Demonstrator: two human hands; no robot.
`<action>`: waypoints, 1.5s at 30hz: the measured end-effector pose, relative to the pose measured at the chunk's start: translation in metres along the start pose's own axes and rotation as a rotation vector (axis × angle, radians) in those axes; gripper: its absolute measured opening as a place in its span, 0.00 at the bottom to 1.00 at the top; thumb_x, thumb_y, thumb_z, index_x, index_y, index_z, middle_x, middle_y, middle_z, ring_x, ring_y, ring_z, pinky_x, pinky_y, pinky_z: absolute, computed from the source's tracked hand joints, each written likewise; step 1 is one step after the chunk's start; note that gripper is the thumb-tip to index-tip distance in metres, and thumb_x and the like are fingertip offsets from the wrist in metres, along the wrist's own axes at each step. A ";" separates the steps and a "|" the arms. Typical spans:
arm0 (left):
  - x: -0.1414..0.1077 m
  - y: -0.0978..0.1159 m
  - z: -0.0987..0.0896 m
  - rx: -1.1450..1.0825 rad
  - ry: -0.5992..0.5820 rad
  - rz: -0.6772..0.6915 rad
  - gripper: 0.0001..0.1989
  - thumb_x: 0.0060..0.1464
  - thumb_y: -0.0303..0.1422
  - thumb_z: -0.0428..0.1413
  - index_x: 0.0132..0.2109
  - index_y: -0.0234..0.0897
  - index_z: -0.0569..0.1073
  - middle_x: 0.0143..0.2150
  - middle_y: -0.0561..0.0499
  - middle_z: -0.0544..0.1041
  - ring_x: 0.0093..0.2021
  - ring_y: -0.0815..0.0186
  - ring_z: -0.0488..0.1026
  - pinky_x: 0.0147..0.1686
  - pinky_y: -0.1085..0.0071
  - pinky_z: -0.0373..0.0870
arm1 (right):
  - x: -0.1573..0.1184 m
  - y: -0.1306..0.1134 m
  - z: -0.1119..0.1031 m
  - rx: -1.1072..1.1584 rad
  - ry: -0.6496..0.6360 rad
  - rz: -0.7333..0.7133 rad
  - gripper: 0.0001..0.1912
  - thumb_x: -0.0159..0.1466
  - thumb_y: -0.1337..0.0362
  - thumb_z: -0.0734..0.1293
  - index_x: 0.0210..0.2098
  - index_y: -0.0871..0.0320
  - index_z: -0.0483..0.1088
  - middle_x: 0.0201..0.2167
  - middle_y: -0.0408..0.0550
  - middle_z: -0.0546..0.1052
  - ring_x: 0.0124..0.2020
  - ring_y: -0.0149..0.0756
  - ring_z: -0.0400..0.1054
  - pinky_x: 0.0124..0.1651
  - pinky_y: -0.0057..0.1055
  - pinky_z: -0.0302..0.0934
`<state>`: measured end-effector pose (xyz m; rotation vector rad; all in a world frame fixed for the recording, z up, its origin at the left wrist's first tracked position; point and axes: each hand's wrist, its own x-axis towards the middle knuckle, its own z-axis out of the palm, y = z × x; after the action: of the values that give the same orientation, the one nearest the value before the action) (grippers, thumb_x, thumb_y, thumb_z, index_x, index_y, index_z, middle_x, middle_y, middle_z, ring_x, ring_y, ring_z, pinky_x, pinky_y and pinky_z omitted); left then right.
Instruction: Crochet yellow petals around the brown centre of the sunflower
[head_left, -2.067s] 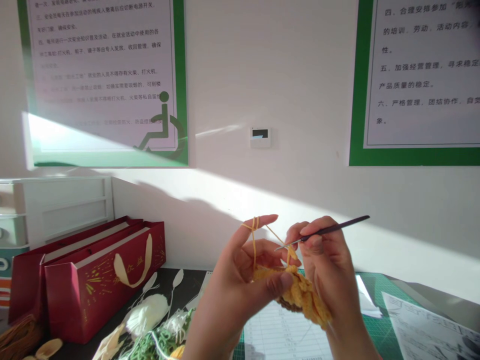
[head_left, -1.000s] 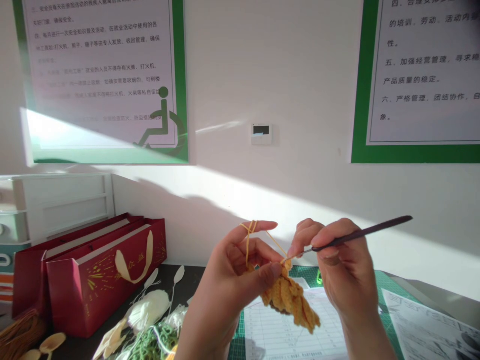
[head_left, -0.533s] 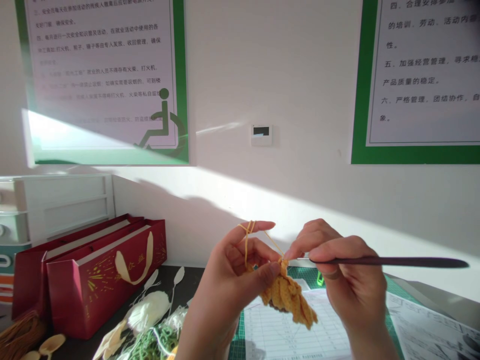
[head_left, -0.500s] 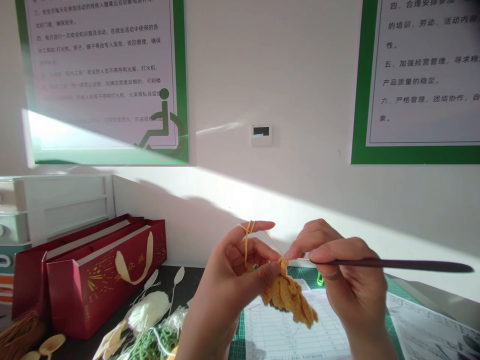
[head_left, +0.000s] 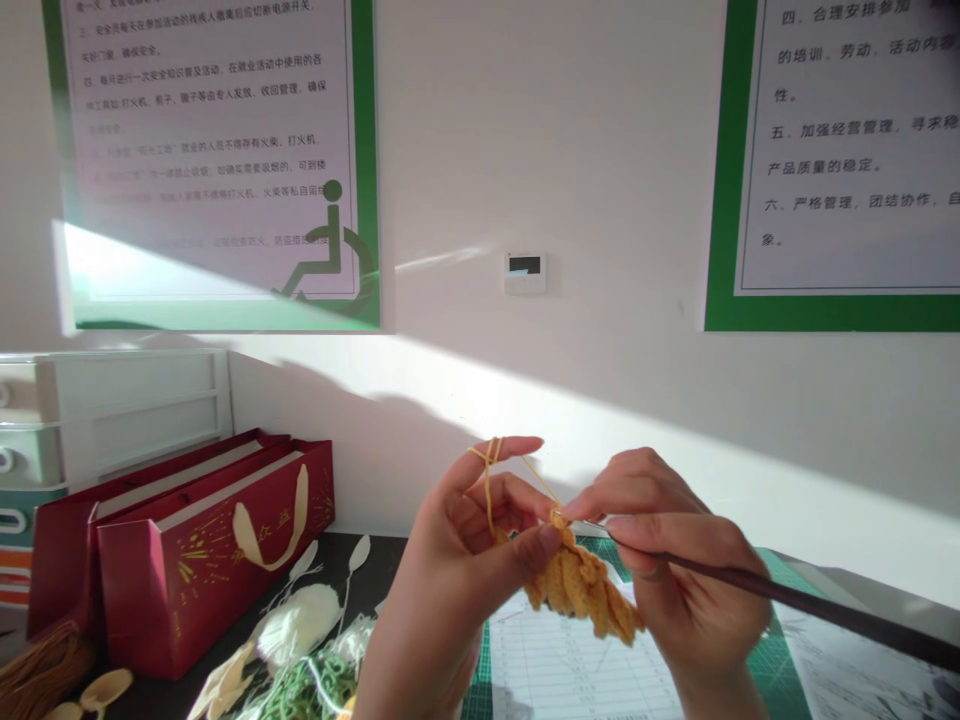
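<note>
My left hand (head_left: 457,560) pinches the top edge of a mustard-yellow crochet piece (head_left: 581,590), thumb against the fingers. Yellow yarn (head_left: 489,480) loops round its raised index finger and runs down to the stitches. My right hand (head_left: 667,560) is closed round a crochet hook (head_left: 817,603) with a dark handle, which slants down to the right. The hook's thin metal end meets the top of the piece between both hands; its very tip is hard to make out. Folds of the ruffled piece hang below my left thumb.
Printed sheets (head_left: 577,660) lie on a green cutting mat (head_left: 780,670) under my hands. To the left are white and green yarn (head_left: 300,625), red gift bags (head_left: 217,550) and a drawer unit (head_left: 142,400). A wall with posters (head_left: 217,160) stands behind.
The hook has tilted from nearly level to sloping down at its handle end, as my right hand turned. My left hand keeps its hold on the crochet piece, shifted slightly left.
</note>
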<state>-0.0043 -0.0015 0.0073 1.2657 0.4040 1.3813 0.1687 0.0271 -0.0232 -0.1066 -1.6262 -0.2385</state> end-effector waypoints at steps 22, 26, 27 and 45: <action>-0.006 -0.007 0.012 -0.094 0.118 0.046 0.22 0.54 0.30 0.70 0.56 0.38 0.77 0.29 0.55 0.77 0.29 0.70 0.72 0.31 0.75 0.68 | 0.001 -0.016 0.009 -0.200 0.020 0.102 0.17 0.62 0.75 0.67 0.47 0.51 0.76 0.34 0.44 0.82 0.34 0.39 0.70 0.37 0.42 0.64; -0.004 -0.003 0.012 -0.087 0.094 0.021 0.30 0.44 0.26 0.75 0.55 0.38 0.76 0.29 0.54 0.78 0.29 0.68 0.73 0.32 0.73 0.69 | -0.001 -0.014 0.007 -0.166 0.067 0.088 0.22 0.59 0.79 0.69 0.46 0.47 0.76 0.36 0.42 0.81 0.36 0.41 0.72 0.39 0.43 0.64; -0.004 -0.002 0.013 -0.084 0.101 0.022 0.30 0.44 0.26 0.75 0.55 0.38 0.76 0.28 0.54 0.78 0.29 0.68 0.74 0.32 0.73 0.69 | -0.003 -0.014 0.007 -0.157 0.079 0.095 0.22 0.59 0.79 0.69 0.46 0.45 0.76 0.36 0.42 0.81 0.36 0.41 0.72 0.39 0.44 0.64; -0.002 -0.001 0.003 0.060 0.172 0.112 0.32 0.48 0.27 0.73 0.59 0.38 0.74 0.28 0.54 0.78 0.28 0.68 0.72 0.30 0.73 0.69 | -0.003 -0.014 0.035 0.057 0.312 0.142 0.13 0.68 0.76 0.63 0.47 0.55 0.72 0.30 0.45 0.75 0.32 0.37 0.71 0.35 0.40 0.66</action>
<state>-0.0019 -0.0038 0.0069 1.2376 0.5015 1.5899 0.1321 0.0214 -0.0297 -0.1340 -1.3081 -0.0938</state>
